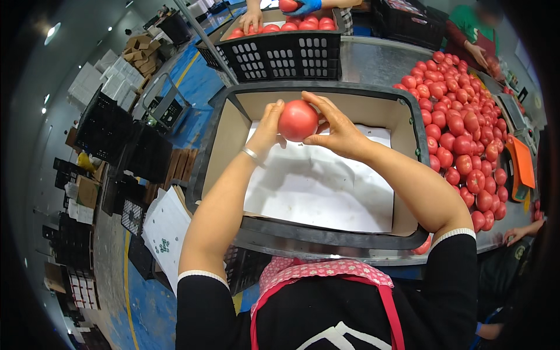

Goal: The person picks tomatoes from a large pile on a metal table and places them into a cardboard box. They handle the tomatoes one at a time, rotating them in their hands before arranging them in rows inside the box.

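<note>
Both of my hands hold one red tomato (298, 120) above a black plastic crate (323, 239). My left hand (267, 127) touches the tomato's left side, with a pale bracelet at the wrist. My right hand (337, 129) curves its fingers and thumb around the right side. Tan board lines the crate's walls, and a white paper sheet (323, 197) covers its bottom. Right of the crate, a large heap of red tomatoes (463, 131) lies on the metal table.
A second black crate (284, 59) of tomatoes stands beyond mine, with another person's hands (250, 21) at it, one blue-gloved. A person in green (470, 30) works behind the heap. An orange-topped device (521, 164) is at right. Stacked crates and a trolley (168, 105) stand at left.
</note>
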Demonstrator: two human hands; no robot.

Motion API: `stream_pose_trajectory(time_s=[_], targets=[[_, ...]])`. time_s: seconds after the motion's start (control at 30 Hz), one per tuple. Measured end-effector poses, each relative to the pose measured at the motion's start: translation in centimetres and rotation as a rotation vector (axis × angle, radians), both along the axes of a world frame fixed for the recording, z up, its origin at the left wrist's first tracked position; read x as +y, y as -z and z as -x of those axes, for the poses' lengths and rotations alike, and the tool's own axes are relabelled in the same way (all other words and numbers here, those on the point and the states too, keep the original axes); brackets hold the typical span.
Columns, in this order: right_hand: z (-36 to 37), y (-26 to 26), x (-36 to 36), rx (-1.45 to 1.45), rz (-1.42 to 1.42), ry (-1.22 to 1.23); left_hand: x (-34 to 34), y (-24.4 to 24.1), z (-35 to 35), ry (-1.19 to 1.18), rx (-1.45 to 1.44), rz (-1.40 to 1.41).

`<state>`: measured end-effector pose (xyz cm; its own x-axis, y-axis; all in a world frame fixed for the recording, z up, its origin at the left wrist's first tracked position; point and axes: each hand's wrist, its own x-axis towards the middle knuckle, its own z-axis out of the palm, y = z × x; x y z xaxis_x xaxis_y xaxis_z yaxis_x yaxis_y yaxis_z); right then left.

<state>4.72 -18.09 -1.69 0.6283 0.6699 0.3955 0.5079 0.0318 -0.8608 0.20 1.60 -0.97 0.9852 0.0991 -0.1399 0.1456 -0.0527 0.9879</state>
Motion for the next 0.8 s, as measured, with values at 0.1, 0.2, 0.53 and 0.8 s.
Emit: stream_pose_trajectory(time_s=[0.1, 0.2, 0.53, 0.8], targets=[[-0.3, -0.1, 0.0, 0.188, -0.054, -0.033, 0.5, -0.3, -0.1, 0.087, 0.074, 0.021], [-0.7, -0.4, 0.0, 0.421, -0.138, -0.053, 0.5, -0.8, 0.1, 0.076, 0.052, 0.016], [-1.0, 0.4, 0.0, 0.375, -0.094, -0.021, 0.1, -0.6, 0.3, 0.129, 0.027, -0.084], [-1.0, 0.4, -0.3, 0.312, -0.090, -0.025, -0.3, -0.8, 0.5, 0.176, 0.061, 0.028]])
